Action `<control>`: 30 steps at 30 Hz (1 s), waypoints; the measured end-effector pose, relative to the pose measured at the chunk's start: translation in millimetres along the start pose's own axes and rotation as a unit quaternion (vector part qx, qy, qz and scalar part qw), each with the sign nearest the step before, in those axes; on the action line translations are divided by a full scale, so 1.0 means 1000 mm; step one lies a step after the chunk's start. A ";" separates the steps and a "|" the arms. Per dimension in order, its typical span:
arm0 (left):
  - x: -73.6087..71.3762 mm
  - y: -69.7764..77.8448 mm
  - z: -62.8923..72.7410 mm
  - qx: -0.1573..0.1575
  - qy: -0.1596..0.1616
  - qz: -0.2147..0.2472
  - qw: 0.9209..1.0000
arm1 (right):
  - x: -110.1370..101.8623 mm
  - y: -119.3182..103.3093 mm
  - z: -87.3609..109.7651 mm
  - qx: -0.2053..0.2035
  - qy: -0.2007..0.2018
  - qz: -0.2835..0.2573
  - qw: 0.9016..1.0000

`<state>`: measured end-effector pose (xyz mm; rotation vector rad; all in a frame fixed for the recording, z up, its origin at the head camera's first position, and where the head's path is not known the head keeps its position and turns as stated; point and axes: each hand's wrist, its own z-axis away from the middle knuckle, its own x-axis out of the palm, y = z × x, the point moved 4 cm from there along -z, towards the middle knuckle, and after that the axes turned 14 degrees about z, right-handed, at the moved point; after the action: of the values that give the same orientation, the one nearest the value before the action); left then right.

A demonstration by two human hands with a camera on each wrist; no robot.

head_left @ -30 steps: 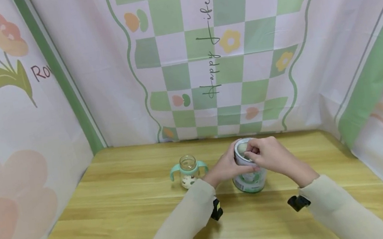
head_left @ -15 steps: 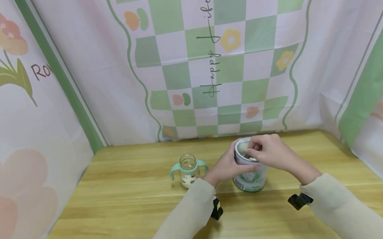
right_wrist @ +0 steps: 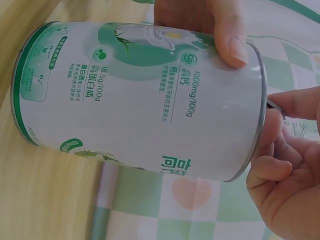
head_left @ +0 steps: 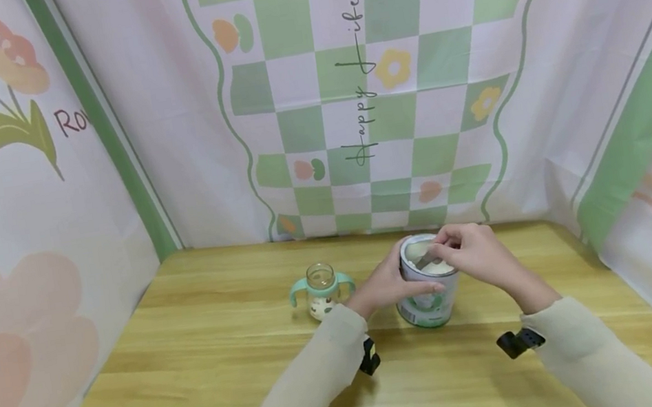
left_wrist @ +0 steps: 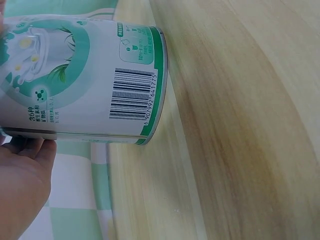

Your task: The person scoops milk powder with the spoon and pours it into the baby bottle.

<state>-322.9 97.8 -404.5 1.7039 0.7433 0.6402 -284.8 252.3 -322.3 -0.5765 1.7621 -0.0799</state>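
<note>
A white and green milk powder can [head_left: 431, 310] stands on the table with its top uncovered and pale powder inside. My left hand [head_left: 383, 286] grips it near the rim, thumb across the front; the left wrist view shows the fingers [left_wrist: 46, 152] along its side. At the mouth, my right hand [head_left: 472, 254] pinches the handle of a grey metal spoon [head_left: 426, 259], which slants down into the can. The spoon's lower end is hidden. In the right wrist view, the handle's end [right_wrist: 275, 106] shows between thumb and finger beside the rim.
A clear baby bottle [head_left: 323, 301] with two mint handles and an uncapped top stands left of the can, near my left forearm. The wooden table [head_left: 207, 338] ends at a checkered cloth [head_left: 355, 185] behind, with printed cloth on both sides.
My right hand has moved slightly up and to the right at the can's mouth, and more of the spoon shows. The left hand, can and bottle have stayed put.
</note>
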 end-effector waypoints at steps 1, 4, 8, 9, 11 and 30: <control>0.000 0.000 0.000 -0.004 0.003 0.000 1.000 | -0.001 0.001 0.001 0.001 0.002 -0.002 1.000; 0.000 -0.001 0.001 -0.007 0.008 -0.001 1.000 | -0.002 0.003 0.002 0.005 0.005 -0.005 1.000; 0.001 -0.001 0.001 -0.005 0.010 -0.006 1.000 | -0.003 0.006 0.004 0.009 0.008 -0.001 1.000; 0.001 -0.001 0.001 -0.006 0.012 -0.008 1.000 | -0.003 0.007 0.004 0.011 0.009 -0.001 1.000; 0.001 -0.001 0.001 -0.008 0.014 -0.010 1.000 | -0.004 0.009 0.005 0.016 0.012 0.000 1.000; -0.001 -0.006 0.000 -0.021 0.031 -0.013 0.999 | -0.008 0.029 0.019 -0.010 0.132 0.011 0.991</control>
<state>-324.5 98.4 -410.8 1.6395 0.7894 0.6896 -275.2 285.4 -330.5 -0.5826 2.0284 -0.1285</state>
